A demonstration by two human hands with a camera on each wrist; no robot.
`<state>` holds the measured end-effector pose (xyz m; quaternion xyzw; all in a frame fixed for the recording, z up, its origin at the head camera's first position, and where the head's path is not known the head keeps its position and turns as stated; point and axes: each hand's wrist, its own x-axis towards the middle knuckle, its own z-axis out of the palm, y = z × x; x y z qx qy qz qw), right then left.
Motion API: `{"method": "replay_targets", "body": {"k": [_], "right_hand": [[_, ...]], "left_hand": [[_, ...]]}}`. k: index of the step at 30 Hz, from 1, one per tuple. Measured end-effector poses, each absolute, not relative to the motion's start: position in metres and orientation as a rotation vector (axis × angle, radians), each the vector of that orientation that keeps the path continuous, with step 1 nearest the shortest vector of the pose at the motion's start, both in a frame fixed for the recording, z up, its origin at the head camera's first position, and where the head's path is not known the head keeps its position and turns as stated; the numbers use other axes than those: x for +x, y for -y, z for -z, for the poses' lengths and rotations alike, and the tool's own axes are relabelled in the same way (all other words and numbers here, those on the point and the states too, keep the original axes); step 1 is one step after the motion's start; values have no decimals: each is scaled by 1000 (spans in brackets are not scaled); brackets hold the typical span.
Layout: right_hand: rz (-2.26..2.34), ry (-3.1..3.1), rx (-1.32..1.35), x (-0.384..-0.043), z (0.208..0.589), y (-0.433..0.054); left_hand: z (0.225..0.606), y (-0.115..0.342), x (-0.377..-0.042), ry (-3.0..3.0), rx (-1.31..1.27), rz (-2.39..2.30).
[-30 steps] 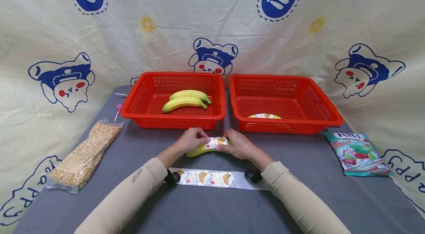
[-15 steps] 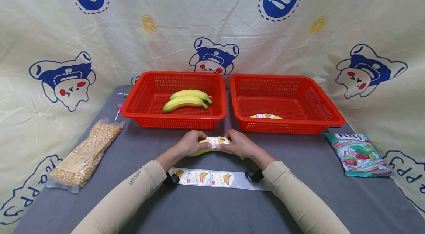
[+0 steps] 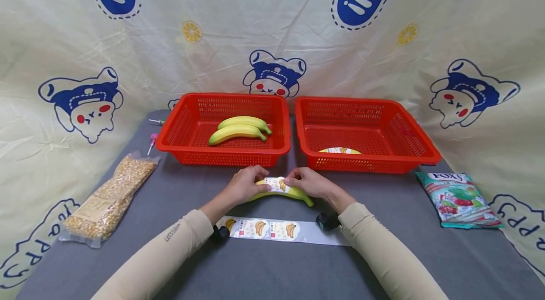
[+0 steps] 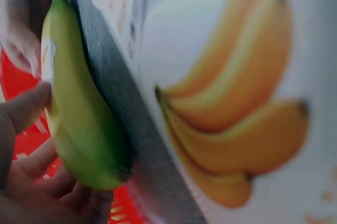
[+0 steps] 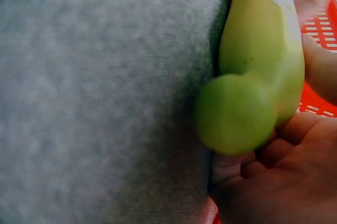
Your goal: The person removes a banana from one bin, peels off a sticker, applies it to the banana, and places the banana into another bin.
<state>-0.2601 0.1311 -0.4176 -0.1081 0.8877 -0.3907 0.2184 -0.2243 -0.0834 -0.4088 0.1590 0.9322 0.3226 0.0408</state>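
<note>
A yellow-green banana [image 3: 298, 193] lies crosswise between the two hands, above the table's middle. On its top is a white banana-print sticker [image 3: 276, 184]. The left hand [image 3: 247, 183] grips the left part of the banana, its thumb at the sticker's left edge and its fingers behind the fruit. At the sticker's right edge is the right hand [image 3: 312, 182], fingertips on the sticker and the other fingers curled beside the banana. The stem end sticks out free to the right. In the left wrist view, the blossom end [image 4: 105, 166] shows in front of the left fingers.
A sticker strip [image 3: 266, 229] lies in front of the forearms. Behind are a left red basket [image 3: 221, 157] with two bananas [image 3: 238, 133] and a right red basket [image 3: 366, 163] holding a stickered banana [image 3: 340, 150]. A corn kernel bag [image 3: 110, 196] and a candy bag [image 3: 460, 199] flank them.
The banana's stem end has come into view on the right. The right hand's fingers have shifted up onto the sticker's right edge, while the left hand has stayed on its part.
</note>
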Motion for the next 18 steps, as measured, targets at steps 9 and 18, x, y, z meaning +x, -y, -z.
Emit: {"method": "replay_targets", "body": {"k": [9, 18], "right_hand": [[1062, -2477, -294, -261, 418, -131], [1027, -2627, -453, -254, 420, -130]], "left_hand": [[407, 81, -206, -3256, 947, -350], [409, 80, -216, -3102, 845, -538]]}}
